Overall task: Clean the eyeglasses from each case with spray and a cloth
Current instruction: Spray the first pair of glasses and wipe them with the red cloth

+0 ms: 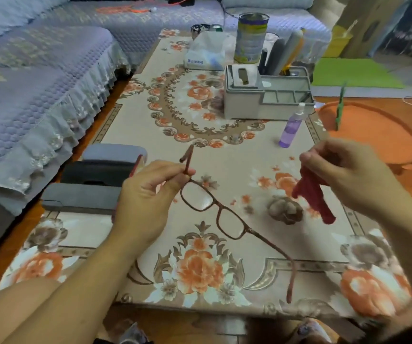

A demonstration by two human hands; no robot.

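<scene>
Above the floral desk (pixel 224 150), the left hand (pixel 147 202) is pinching the glasses (pixel 214 212) by one hinge, frame running diagonally toward the right hand (pixel 348 175), which is gripping the red cloth (pixel 311 194) just beside.

This is a home living room. A sofa (pixel 38 78) under a quilted lilac cover with a lace frill runs along a low coffee table (pixel 135 115) spread with a flowered cloth. On the table stand a tissue box organiser (pixel 243 100), a tall tin (pixel 250 38) and a plastic bag (pixel 206 52). A green mat (pixel 353 73) lies on the floor.
</scene>
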